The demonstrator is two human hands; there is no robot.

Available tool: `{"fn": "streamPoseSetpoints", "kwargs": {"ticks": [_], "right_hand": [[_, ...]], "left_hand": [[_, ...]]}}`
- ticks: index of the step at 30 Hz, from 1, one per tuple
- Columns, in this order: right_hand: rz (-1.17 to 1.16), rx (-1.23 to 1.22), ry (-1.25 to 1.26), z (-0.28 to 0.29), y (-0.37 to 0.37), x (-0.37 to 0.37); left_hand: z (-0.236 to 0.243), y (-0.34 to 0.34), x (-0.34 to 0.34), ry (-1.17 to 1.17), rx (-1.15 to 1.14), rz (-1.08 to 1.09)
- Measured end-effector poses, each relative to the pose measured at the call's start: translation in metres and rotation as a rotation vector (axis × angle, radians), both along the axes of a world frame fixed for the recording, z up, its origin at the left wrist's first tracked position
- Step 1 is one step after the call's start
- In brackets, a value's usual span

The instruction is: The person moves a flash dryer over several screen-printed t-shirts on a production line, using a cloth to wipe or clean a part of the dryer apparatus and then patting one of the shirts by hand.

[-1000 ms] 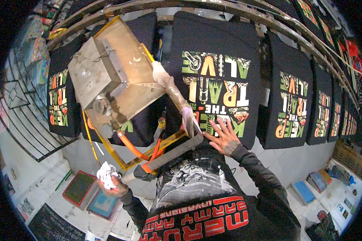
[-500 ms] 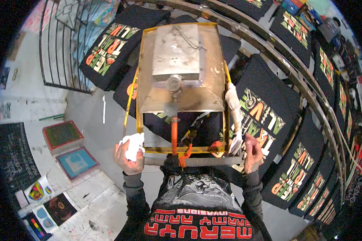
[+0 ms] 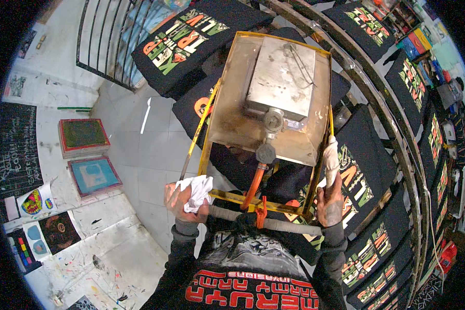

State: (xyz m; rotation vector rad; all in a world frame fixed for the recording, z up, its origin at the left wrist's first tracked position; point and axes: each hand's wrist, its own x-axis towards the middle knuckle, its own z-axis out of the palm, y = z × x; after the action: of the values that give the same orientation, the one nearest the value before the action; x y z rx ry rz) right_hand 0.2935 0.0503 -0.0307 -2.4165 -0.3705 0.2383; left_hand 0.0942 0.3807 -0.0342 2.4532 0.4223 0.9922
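A metal gas heater (image 3: 227, 111) on a yellow frame hangs in front of me, with an orange hose (image 3: 253, 188) running toward my body. White cloth (image 3: 197, 193) is bunched in my left hand (image 3: 179, 201), which is closed on it beside the left end of a grey wrapped handle bar (image 3: 289, 226). Whether those fingers also touch the bar is hidden. At the frame's near right corner, my right hand (image 3: 331, 209) closes around the lower end of a white-wrapped side bar (image 3: 331, 155).
Black printed T-shirts (image 3: 183, 44) lie on boards beneath and around the heater. A long curved metal rail (image 3: 369, 85) runs along the right. At the left, two framed screens (image 3: 94, 175) rest on a paint-marked white worktop (image 3: 134, 235). A black barred gate (image 3: 106, 46) stands far left.
My right hand has come from beside the frame onto its wrapped side bar. The heater has turned slightly and sits further right in view. The cloth stays in my left hand.
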Motion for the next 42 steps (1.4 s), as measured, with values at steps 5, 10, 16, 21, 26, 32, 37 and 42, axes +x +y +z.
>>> {"fn": "streamPoseSetpoints", "kwargs": {"ticks": [5,10,16,21,26,32,37,42], "right_hand": [[0.01,-0.036,-0.076,0.004,0.004,0.001],[0.003,-0.072,-0.026,-0.001,-0.002,0.002],[-0.012,-0.093,-0.003,0.006,0.003,0.001],[-0.011,-0.125,0.013,0.004,0.001,0.0],[-0.032,-0.091,0.071,0.008,0.004,-0.001],[-0.042,-0.092,0.062,0.013,0.007,0.002],[-0.046,-0.074,-0.112,-0.015,-0.004,0.009],[-0.011,-0.1,-0.09,-0.028,-0.011,0.015]], "left_hand": [[0.015,-0.003,-0.001,0.132,0.002,0.014],[0.002,-0.003,-0.009,0.148,-0.065,0.044],[-0.04,0.004,-0.04,0.257,-0.018,0.084],[-0.026,0.002,-0.029,0.227,-0.04,0.09],[-0.032,0.002,-0.033,0.21,-0.045,0.105],[0.011,-0.001,-0.003,0.059,-0.018,0.042],[-0.023,0.011,-0.011,0.033,0.013,-0.109],[-0.013,0.013,-0.001,-0.08,0.089,-0.03]]}}
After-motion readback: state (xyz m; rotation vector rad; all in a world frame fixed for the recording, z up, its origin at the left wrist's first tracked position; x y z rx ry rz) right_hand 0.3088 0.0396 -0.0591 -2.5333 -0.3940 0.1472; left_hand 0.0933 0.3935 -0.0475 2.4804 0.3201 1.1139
